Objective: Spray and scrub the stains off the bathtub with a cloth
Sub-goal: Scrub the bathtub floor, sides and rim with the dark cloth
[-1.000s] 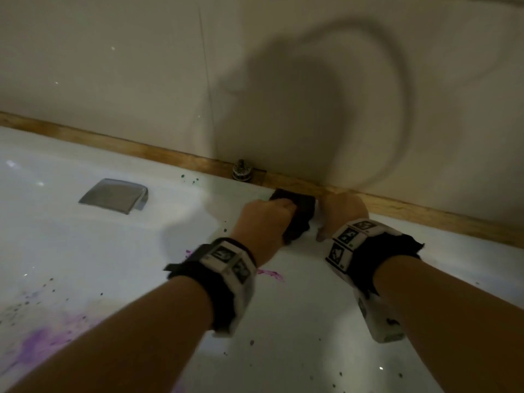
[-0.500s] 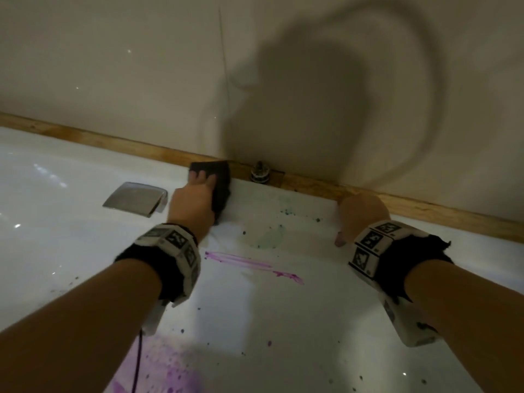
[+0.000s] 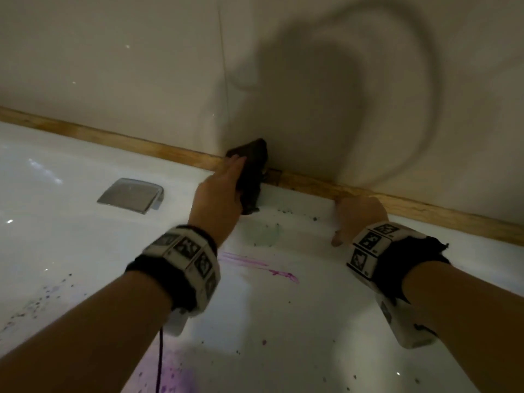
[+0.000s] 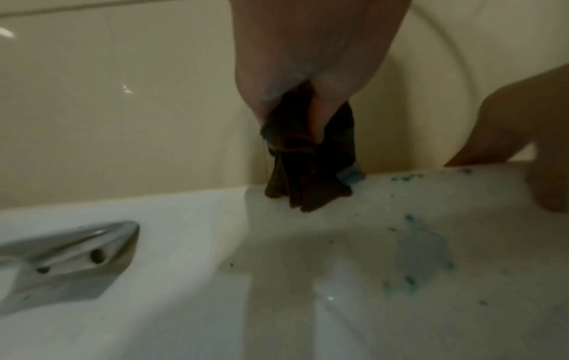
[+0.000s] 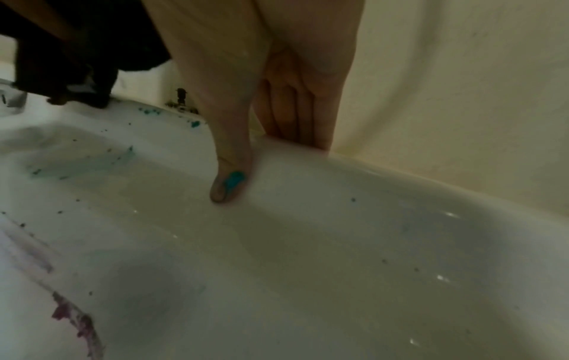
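My left hand grips a dark bunched cloth and holds it against the far rim of the white bathtub, where the rim meets the wall. In the left wrist view the cloth hangs from my fingers onto the rim edge. Empty, my right hand rests on the rim to the right, fingers straight on the ledge and thumb down the inner wall. A teal smear and a purple streak mark the tub wall between my hands.
A chrome plate is set in the tub wall to the left. Wooden trim runs along the beige wall. A small metal fitting stands on the rim beside the cloth. Purple splashes and dark specks lie lower in the tub.
My left hand swept the cloth left along the rim, away from my right hand, then came partway back right onto the spot by the fitting. The right hand stayed on the rim.
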Motion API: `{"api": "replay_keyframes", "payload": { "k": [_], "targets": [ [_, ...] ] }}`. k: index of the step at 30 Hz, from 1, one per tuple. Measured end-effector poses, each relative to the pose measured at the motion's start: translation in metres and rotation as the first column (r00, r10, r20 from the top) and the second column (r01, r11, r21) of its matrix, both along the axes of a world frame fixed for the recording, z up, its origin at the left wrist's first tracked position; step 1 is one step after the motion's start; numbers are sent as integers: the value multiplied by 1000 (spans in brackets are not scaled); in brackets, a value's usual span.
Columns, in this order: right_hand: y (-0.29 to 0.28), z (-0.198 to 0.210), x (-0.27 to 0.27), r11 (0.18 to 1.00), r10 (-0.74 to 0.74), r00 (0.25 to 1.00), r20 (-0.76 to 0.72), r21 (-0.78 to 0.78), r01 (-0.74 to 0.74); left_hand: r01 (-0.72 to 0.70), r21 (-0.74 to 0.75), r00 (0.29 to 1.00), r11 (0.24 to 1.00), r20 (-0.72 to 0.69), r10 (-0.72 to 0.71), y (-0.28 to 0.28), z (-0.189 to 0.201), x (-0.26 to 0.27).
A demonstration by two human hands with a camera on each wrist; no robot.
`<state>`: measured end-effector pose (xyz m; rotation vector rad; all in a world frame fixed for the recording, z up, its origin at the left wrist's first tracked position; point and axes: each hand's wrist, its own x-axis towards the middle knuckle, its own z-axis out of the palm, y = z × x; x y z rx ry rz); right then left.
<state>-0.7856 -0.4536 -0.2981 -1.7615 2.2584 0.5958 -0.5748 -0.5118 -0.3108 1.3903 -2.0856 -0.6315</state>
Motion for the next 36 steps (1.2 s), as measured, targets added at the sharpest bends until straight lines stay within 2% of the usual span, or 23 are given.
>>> {"api": "replay_keyframes", "payload": {
  "k": [2, 4, 11, 15, 16, 17, 19, 21, 22, 24, 26, 28, 30, 32, 34, 36],
  "targets": [
    [0, -2, -1, 1000, -2, 1000, 7, 6, 2, 48, 79, 985, 996, 163, -61, -8, -3, -12],
    [-1, -2, -2, 1000, 3, 1000, 5, -4, -3, 166, 72, 933, 983, 311, -180, 0, -9, -28],
    [-3, -3, -3, 1000, -8, 1000, -13, -22, 8, 467, -39, 842, 883, 325, -431, 43, -30, -46],
    [1, -16, -4, 988, -11, 996, -86, -152, -2, 612, 80, 688, 786, 435, -581, 58, -25, -32],
    [0, -17, -6, 989, -3, 997, -81, -148, -9, 617, 92, 679, 782, 440, -587, 60, -23, -27],
    [-2, -16, -7, 993, 7, 998, -64, -117, -15, 603, 58, 710, 796, 416, -568, 62, -21, -21],
    [-5, -12, -9, 1000, 25, 1000, -11, -7, -25, 497, -124, 855, 859, 236, -461, 58, -14, -12],
    [-7, -8, -11, 998, 34, 999, 23, 52, -35, 231, -320, 973, 919, 64, -223, 43, -19, -6],
    [-7, -7, -12, 998, 31, 999, 31, 55, -32, 97, -354, 995, 930, 33, -92, 34, -21, -5],
    [-6, -8, -12, 999, 31, 999, 20, 42, -32, -92, -330, 995, 940, 15, 103, 25, -20, -7],
    [-4, -9, -11, 999, 40, 999, -4, 32, -40, -205, -158, 968, 966, 115, 224, 27, -27, -16],
    [-4, -11, -11, 999, 30, 1000, 9, 22, -30, -189, -72, 968, 979, 157, 198, 39, -40, -26],
    [-5, -11, -11, 1000, 13, 999, 31, 28, -14, -43, -159, 992, 986, 114, 61, 49, -52, -38],
    [-6, -10, -12, 999, 6, 999, 47, 31, -7, 65, -259, 989, 964, 142, -28, 56, -66, -46],
    [-4, -9, -11, 1000, 5, 999, 33, 20, -6, 126, -290, 984, 949, 161, -82, 64, -73, -48],
    [-3, -8, -10, 1000, 6, 1000, 18, 6, -7, 237, -279, 966, 930, 169, -195, 72, -79, -44]
  ]
}}
